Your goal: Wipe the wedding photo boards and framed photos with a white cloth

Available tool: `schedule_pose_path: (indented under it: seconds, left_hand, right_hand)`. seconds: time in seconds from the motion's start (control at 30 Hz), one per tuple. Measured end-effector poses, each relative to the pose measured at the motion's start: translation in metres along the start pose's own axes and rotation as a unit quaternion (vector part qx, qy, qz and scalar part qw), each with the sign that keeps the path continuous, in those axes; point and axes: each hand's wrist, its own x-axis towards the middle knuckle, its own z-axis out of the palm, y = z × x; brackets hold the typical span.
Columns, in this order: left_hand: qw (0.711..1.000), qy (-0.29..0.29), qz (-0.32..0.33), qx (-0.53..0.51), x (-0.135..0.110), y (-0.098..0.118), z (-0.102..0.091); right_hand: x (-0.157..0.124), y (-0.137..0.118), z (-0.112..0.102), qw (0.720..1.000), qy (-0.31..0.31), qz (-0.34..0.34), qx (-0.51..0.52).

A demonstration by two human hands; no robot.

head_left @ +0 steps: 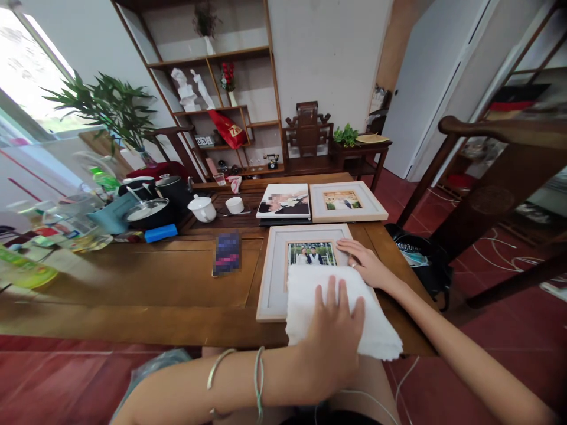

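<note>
A picture frame with a pale wooden border and a photo of two people lies flat near the table's front edge. Over its lower right part is spread a white cloth, which hangs past the frame's near corner. My left hand, with bangles on the wrist, rests on the cloth, fingers spread flat. At the frame's right side lies my right hand, a ring on one finger, its fingers stretched over the border. The cloth and my left hand hide the frame's lower right.
Behind lie another frame and a white-edged photo panel. A blurred-out phone-like item is left of the frame. Farther left stand a lidded white cup, a blue box, pots and bottles. A wooden chair stands at right.
</note>
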Motion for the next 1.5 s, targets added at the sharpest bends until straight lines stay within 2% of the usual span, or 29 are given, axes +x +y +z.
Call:
schedule_pose_path:
  seconds: [0.1, 0.2, 0.27, 0.3, 0.37, 0.43, 0.5, 0.57, 0.67, 0.93, 1.13, 1.27, 1.37, 1.5]
  left_hand:
    - [0.998, -0.027, -0.052, -0.003, 0.011, -0.019, 0.0]
    - [0.988, -0.061, -0.14, -0.003, 0.035, -0.052, -0.004]
    - [0.986, -0.022, -0.167, 0.003, 0.052, -0.075, -0.008]
    - [0.987, 0.001, -0.163, 0.007, 0.06, -0.086, -0.009]
    - [0.994, 0.037, -0.105, 0.011, 0.076, -0.104, -0.008]
    - [0.999, 0.039, -0.012, 0.005, 0.09, -0.116, -0.003]
    - [0.998, 0.018, 0.057, -0.011, 0.102, -0.122, 0.004]
    - [0.997, 0.003, 0.068, -0.023, 0.11, -0.125, 0.01]
    - [0.999, 0.006, 0.035, -0.012, 0.113, -0.124, 0.014]
    - [0.996, 0.021, -0.048, 0.076, 0.093, -0.12, 0.014]
    - [0.987, -0.001, -0.135, 0.082, 0.054, -0.149, 0.014]
    - [0.986, 0.016, -0.142, 0.08, 0.028, -0.164, 0.019]
    - [0.987, -0.005, -0.139, 0.078, 0.015, -0.153, 0.021]
    - [0.988, -0.065, -0.125, 0.057, -0.009, -0.11, 0.011]
  right_hand:
    - [0.0, 0.0, 0.0, 1.0, -0.002, 0.003, -0.001]
    - [0.001, -0.002, -0.001, 1.0, -0.003, -0.005, -0.003]
    - [0.002, -0.005, -0.002, 1.0, -0.002, -0.012, 0.0]
    - [0.002, -0.007, -0.002, 1.0, -0.003, -0.017, 0.001]
    - [0.003, -0.01, -0.004, 1.0, -0.008, -0.021, 0.0]
    - [0.004, -0.013, -0.006, 1.0, -0.012, -0.014, -0.004]
    - [0.005, -0.014, -0.007, 1.0, -0.012, 0.0, -0.008]
    - [0.005, -0.015, -0.008, 1.0, -0.011, 0.007, -0.007]
    - [0.006, -0.014, -0.007, 1.0, -0.016, -0.002, -0.004]
    - [0.0, 0.001, -0.001, 1.0, 0.002, -0.021, -0.002]
    - [-0.001, 0.003, 0.0, 1.0, 0.004, -0.018, -0.004]
    - [-0.001, 0.002, -0.001, 1.0, 0.006, -0.013, -0.002]
    - [0.0, 0.001, -0.001, 1.0, 0.005, -0.007, 0.002]
    - [0.0, 0.0, -0.001, 1.0, 0.007, -0.005, 0.003]
